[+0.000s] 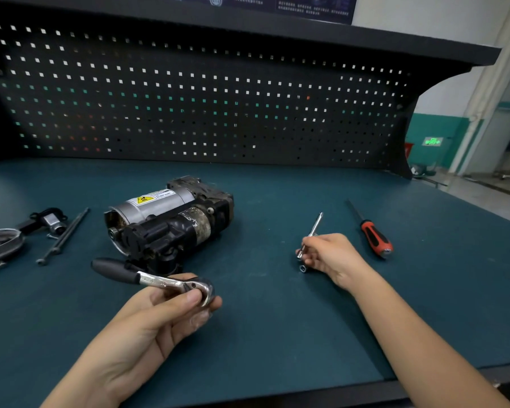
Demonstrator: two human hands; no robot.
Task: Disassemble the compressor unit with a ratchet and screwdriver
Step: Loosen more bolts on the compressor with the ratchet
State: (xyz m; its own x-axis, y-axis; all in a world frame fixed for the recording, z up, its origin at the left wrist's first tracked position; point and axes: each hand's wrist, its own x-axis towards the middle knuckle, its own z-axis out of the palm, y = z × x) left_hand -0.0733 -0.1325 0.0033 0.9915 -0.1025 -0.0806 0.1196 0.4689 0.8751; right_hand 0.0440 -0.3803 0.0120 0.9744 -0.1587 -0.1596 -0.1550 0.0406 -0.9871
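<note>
Head view: the left hand (147,316) lies palm up near the bench's (277,343) near edge, thumb and fingers grasping the ratchet (153,279) by its head, the black handle pointing left. The right hand (333,257), further right, pinches a bar (314,228) that slants up and away; a socket (303,268) lies just beside it. Bare mat spreads between the hands. A screwdriver (374,235) lies right of the right hand. The compressor (171,222) lies on its side just beyond the ratchet, silver cylinder with a yellow label, grimy black body. Bolts (64,237) lie left.
</note>
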